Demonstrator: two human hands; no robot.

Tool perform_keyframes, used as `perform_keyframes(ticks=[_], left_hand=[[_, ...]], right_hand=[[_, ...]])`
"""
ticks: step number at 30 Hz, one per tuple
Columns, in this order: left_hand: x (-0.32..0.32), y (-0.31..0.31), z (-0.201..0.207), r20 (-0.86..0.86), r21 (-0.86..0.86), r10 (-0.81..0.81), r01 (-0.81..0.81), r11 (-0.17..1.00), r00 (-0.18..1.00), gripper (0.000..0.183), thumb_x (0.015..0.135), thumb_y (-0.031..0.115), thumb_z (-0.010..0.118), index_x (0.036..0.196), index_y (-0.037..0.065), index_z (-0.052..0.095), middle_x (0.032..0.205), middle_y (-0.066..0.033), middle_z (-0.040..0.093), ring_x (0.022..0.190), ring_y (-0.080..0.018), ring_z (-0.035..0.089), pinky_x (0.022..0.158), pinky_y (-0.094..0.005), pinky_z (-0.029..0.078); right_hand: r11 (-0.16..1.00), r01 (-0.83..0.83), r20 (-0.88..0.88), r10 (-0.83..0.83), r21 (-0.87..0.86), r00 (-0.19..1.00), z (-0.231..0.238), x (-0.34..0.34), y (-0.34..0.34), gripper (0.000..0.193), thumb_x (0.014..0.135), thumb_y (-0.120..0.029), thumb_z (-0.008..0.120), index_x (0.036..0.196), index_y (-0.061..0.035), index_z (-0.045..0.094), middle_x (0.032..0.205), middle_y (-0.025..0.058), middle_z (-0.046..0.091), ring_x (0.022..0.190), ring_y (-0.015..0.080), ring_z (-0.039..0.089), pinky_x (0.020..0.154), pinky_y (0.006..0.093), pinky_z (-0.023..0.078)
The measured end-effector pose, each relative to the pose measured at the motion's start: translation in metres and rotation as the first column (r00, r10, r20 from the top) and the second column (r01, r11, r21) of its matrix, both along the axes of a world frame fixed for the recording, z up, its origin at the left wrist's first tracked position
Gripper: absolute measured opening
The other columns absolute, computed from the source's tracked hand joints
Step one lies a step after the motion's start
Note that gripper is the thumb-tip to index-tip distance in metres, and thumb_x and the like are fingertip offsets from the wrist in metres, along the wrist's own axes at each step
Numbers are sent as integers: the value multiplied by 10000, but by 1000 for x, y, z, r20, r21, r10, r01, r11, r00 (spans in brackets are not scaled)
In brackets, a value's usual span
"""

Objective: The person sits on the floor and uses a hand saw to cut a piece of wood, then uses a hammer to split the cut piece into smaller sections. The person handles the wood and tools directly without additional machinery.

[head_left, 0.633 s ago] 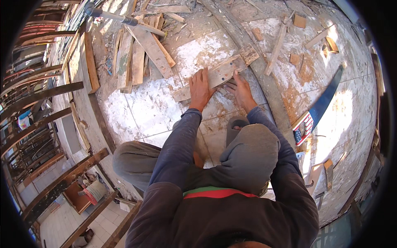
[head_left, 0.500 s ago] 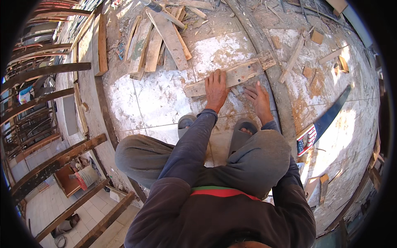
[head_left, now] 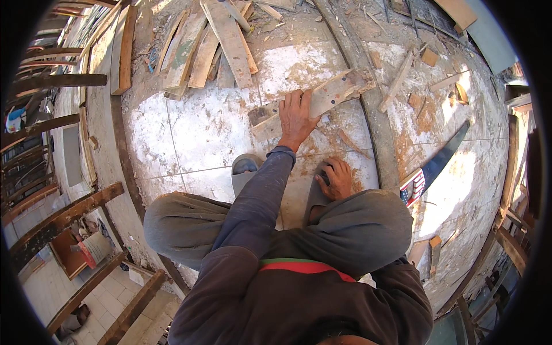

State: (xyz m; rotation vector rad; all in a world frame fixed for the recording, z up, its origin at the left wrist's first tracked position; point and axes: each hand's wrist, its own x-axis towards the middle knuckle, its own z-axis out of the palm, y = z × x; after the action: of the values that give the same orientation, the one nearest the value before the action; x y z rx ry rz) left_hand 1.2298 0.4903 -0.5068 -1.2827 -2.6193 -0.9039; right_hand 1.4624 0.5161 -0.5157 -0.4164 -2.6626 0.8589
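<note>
My left hand is wrapped over the middle of a short wooden plank, which has dark holes or nail marks on its face. The plank's right end lies over a long grey beam, and another face of it shows below its left end. Close to my right knee, my right hand hovers by or touches my right sandal. Its fingers are bent and apart, with nothing seen in them; my knee hides the wrist. A thin wood strip lies on the tiles between plank and beam.
A handsaw with a flag-patterned handle lies to the right beyond the beam. Loose boards are piled at the far left. Wood offcuts are scattered at the far right. A slatted timber edge borders a lower floor on the left.
My right hand has drawn back from beside the plank to my right sandal. The plank has tipped under my left hand, and the strip on the tiles now shows. The whole view has shifted slightly.
</note>
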Motion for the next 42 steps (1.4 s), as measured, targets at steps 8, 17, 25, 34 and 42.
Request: perform_keyframes(ticks=[8,17,25,34,42], left_hand=[[15,42,71,575,-25,250,-289,957,779,798,657,444,887,1153,-5,452,1067,-204,560,968,-361,583,771,-489,483],[-24,25,59,908,360,-379,-799,481,180,621,929,340,703,1311,-48,405,929,-77,612,817,-170,602,702,-295,501],[-58,-70,-20,918,261,100,-773,578,384,313,920,137,700,1159,-52,628,906,-75,681,736,-137,635,581,-254,515],[-61,-130,-42,816,-11,467,-799,601,340,273,889,170,743,1056,-42,701,856,-98,711,708,-140,650,542,-270,526],[-52,-152,-71,854,-87,423,-718,691,304,325,891,187,741,1091,-66,696,852,-115,714,665,-158,670,574,-267,541]], right_hand=[[712,209,4,-278,-670,961,27,-42,29,574,871,-271,755,1320,-38,484,1204,171,622,1131,313,614,941,456,491],[701,263,75,-288,-663,955,29,-19,114,372,1004,-255,601,1295,-24,614,1167,78,665,1074,167,591,935,305,457],[985,-57,144,81,-164,986,84,-70,153,583,765,-278,815,1267,-79,598,1182,130,640,1061,344,629,891,422,505],[932,-297,269,238,209,933,66,-149,173,654,727,-257,826,1320,-145,576,1198,70,602,1178,293,540,1010,430,421],[967,-89,198,42,238,979,39,-137,179,785,705,-230,855,1399,-138,502,1323,136,560,1269,331,492,1069,427,410]])
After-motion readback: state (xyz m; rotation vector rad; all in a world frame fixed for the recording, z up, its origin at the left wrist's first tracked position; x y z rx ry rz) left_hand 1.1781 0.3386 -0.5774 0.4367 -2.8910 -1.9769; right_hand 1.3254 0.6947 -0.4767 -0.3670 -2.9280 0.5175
